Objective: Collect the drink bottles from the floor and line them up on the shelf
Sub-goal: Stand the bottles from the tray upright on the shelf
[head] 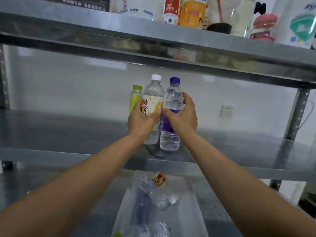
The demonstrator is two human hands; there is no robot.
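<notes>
On the shelf [68,132], three bottles [171,100]

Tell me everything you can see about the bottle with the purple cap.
The purple-capped bottle is clear plastic with a ribbed lower body, a purple screw cap and a purple label round its middle, and looks full of clear liquid. It stands upright near the front of the metal shelf. The right hand grips it round the label, and its side touches the white-capped bottle held by the left hand.
</notes>
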